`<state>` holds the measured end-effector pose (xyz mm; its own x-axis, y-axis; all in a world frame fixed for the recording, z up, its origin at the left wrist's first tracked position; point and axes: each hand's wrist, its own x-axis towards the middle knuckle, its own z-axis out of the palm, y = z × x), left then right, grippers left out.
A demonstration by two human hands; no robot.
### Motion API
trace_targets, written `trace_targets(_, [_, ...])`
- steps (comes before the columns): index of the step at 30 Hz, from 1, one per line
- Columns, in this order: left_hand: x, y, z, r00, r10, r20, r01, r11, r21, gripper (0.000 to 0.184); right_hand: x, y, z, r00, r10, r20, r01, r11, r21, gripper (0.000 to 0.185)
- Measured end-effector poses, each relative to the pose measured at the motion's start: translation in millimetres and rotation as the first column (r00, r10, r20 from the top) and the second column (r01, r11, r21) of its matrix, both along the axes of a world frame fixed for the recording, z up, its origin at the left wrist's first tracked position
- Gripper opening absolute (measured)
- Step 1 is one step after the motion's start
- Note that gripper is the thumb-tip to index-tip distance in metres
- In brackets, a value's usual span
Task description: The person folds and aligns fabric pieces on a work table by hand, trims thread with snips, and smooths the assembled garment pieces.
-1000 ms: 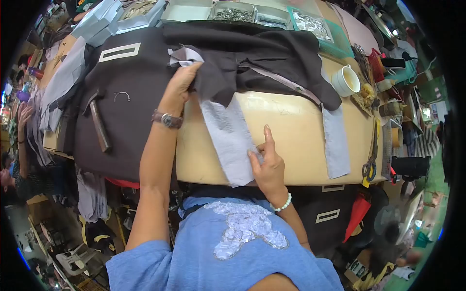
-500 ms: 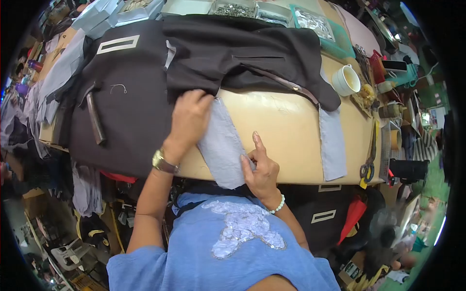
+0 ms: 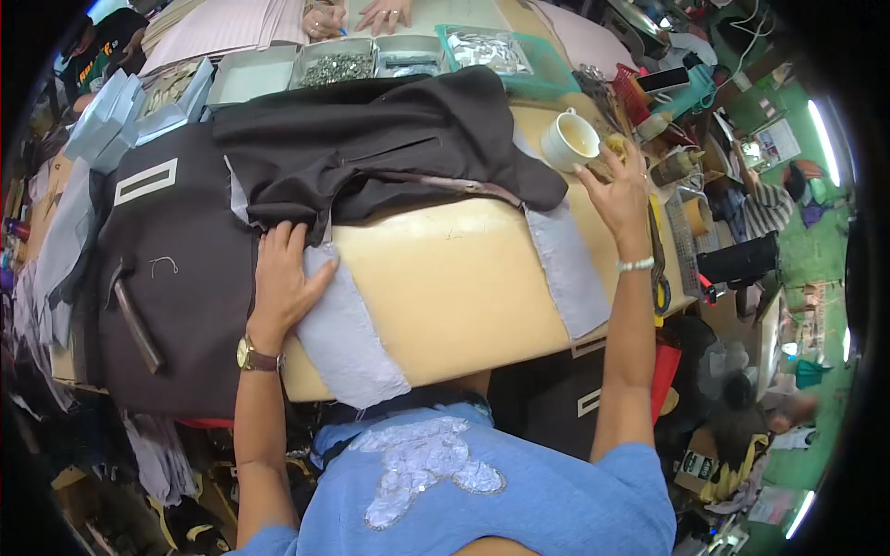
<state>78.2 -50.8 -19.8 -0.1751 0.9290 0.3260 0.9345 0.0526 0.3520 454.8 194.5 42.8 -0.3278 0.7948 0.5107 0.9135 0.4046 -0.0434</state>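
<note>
My left hand [image 3: 286, 283] lies flat, fingers stretched, over the lower edge of a dark brown garment piece [image 3: 399, 139] and the top of a light grey cloth strip [image 3: 348, 338]. My right hand [image 3: 619, 195] is raised at the table's right side, thumb and fingers apart. Its fingertips are at a yellowish-brown lump [image 3: 614, 146], just right of a white cup [image 3: 570, 141] with yellowish content. Whether they touch the lump I cannot tell. Another grey strip [image 3: 567, 273] hangs from the garment's right end. A slit and a brown zipper-like band show on the garment.
A hammer [image 3: 137, 324] and a bit of thread [image 3: 164, 264] lie on dark cloth at left. Along the back stand boxes of metal pieces [image 3: 338, 67] and a teal tray [image 3: 547, 82]. Another person's hands [image 3: 385, 14] work behind them. Scissors [image 3: 660, 292] lie at the right edge.
My right hand has left the near grey strip and moved up and right to beside the cup. My left hand has flattened onto the cloth. The view has shifted, showing another person's hands.
</note>
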Motion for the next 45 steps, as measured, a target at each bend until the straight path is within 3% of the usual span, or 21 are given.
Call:
trace_targets(3, [-1,0,-3,0.994,0.003,-0.11,-0.003,1.0,0.004,0.06,2,39,0,0.983,-0.075,0.166,0.107,0.975,-0.193,0.07])
trace_targets(7, [-9,7,25,0.997,0.0,0.074,0.023,0.952,-0.306,0.071,-10,63,-1,0.96,-0.104,0.261,0.193,0.919,-0.344,0.08])
trace_targets(10, [-14,9,32,0.997,-0.034,0.07,0.057,0.935,-0.35,0.079,-14,70,-3,0.94,-0.093,0.328,0.228,0.886,-0.404,0.079])
trace_targets(13, [-23,8,25,0.994,-0.112,0.01,0.11,0.956,-0.272,0.083,-14,66,13,0.955,-0.079,0.286,0.179,0.922,-0.343,0.065])
trace_targets(16, [-29,11,35,0.986,-0.154,0.062,0.166,0.916,-0.366,0.093,3,68,6,0.993,-0.094,0.068,0.104,0.982,-0.156,0.036])
trace_targets(19, [-34,13,40,0.981,-0.183,0.064,0.193,0.884,-0.426,0.099,14,59,3,0.958,-0.041,0.282,0.087,0.984,-0.155,0.017])
trace_targets(20, [-38,15,38,0.977,-0.204,0.059,0.208,0.864,-0.458,0.108,14,53,3,0.965,-0.016,0.261,0.054,0.989,-0.137,0.018])
trace_targets(23, [-48,14,21,0.965,-0.259,-0.029,0.231,0.901,-0.367,0.11,-1,38,7,0.95,0.017,0.313,0.017,0.995,-0.103,0.021])
trace_targets(25, [-45,17,32,0.968,-0.252,0.005,0.228,0.867,-0.442,0.111,-26,27,-1,0.94,0.326,0.099,-0.31,0.938,-0.154,0.027])
trace_targets(27, [-46,18,33,0.965,-0.262,0.001,0.238,0.874,-0.425,0.11,-59,-8,6,0.834,0.53,-0.151,-0.551,0.807,-0.214,0.036])
trace_targets(29, [-47,19,32,0.961,-0.276,0.009,0.255,0.872,-0.418,0.11,-112,-61,-1,0.68,0.581,-0.447,-0.728,0.603,-0.325,0.043])
trace_targets(30, [-48,21,32,0.96,-0.281,0.017,0.262,0.87,-0.418,0.11,-131,-84,-6,0.595,0.639,-0.488,-0.801,0.52,-0.295,0.044])
trace_targets(33, [-52,23,24,0.954,-0.301,-0.001,0.279,0.882,-0.379,0.109,-179,-115,-29,0.494,0.609,-0.621,-0.867,0.294,-0.402,0.048])
trace_targets(38, [-56,22,14,0.948,-0.317,-0.031,0.292,0.903,-0.315,0.11,-227,-115,-67,0.408,0.547,-0.731,-0.913,0.246,-0.325,0.045])
trace_targets(45, [-54,20,17,0.95,-0.31,-0.027,0.285,0.901,-0.326,0.112,-238,-115,-72,0.504,0.682,-0.53,-0.863,0.367,-0.347,0.041])
